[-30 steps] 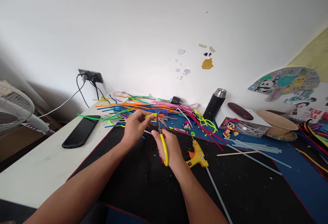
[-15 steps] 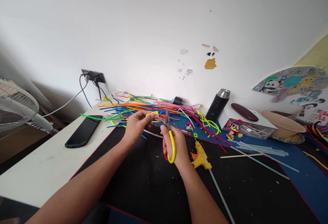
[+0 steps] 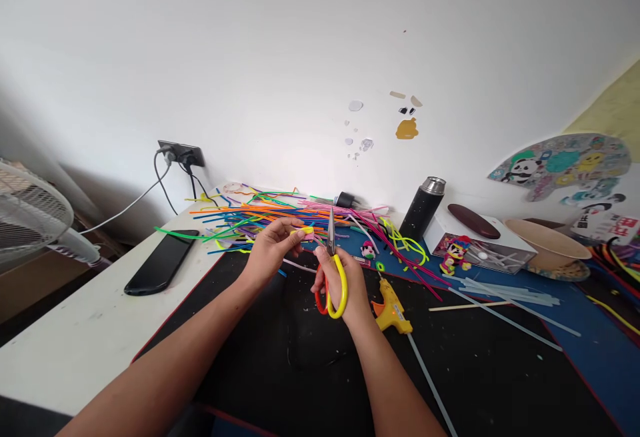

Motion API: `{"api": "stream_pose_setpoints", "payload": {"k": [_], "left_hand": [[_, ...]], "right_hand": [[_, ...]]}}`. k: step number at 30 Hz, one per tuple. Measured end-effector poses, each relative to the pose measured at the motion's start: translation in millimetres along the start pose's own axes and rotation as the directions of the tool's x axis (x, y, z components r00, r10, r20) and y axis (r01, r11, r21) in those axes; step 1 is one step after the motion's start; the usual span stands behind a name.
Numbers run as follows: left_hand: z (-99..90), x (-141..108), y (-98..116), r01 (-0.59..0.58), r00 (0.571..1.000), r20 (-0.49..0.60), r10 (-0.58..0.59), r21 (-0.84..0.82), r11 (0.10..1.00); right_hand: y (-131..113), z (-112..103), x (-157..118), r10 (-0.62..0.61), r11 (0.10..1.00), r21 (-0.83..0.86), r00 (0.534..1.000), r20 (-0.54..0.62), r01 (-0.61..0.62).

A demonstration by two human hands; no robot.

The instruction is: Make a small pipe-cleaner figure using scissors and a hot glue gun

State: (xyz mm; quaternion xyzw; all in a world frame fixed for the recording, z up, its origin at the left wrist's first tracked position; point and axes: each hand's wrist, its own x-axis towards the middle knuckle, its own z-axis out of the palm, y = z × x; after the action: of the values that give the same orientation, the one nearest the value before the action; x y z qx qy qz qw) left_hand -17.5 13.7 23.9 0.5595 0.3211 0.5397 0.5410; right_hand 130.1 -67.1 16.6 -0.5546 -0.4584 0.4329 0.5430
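Observation:
A small yellow and pink piece (image 3: pixel 307 232) is pinched between the thumb and fingers of my left hand (image 3: pixel 273 247). My right hand (image 3: pixel 345 280) grips scissors (image 3: pixel 338 287) with yellow and red handles, their blades pointing up and away. A thin pink strand runs from the small piece toward my right fingers. Both hands are close together above the black mat (image 3: pixel 280 370). Behind them lies a heap of coloured pipe cleaners (image 3: pixel 260 210). The yellow glue gun (image 3: pixel 393 309) rests on the mat right of my right hand, a long glue stick in its back.
A phone (image 3: pixel 163 264) lies on the white table at left, near a fan (image 3: pixel 35 204). Toward the right are a black thermos (image 3: pixel 423 210), a small figurine (image 3: pixel 455 255), a white box, a bowl (image 3: pixel 547 240), loose glue sticks (image 3: pixel 510 290) and a wooden stick.
My left hand has turned slightly, showing pink on the small piece, which is nearer the scissors. The scissor handles have spread a little, with more of the red one visible. The view has shifted slightly.

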Motion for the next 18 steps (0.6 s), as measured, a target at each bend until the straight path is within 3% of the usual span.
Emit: {"api": "stream_pose_setpoints", "payload": {"k": [8, 18], "left_hand": [[-2.1, -0.5, -5.6, 0.026, 0.999, 0.022, -0.026, 0.014, 1.000], [4.4, -5.4, -1.8, 0.019, 0.981, 0.193, -0.016, -0.015, 1.000]], "right_hand": [[-2.0, -0.2, -0.2, -0.019, 1.000, -0.004, 0.999, -0.046, 0.019], [-1.7, -3.2, 2.7, -0.028, 0.992, 0.120, 0.997, -0.070, 0.036]]}}
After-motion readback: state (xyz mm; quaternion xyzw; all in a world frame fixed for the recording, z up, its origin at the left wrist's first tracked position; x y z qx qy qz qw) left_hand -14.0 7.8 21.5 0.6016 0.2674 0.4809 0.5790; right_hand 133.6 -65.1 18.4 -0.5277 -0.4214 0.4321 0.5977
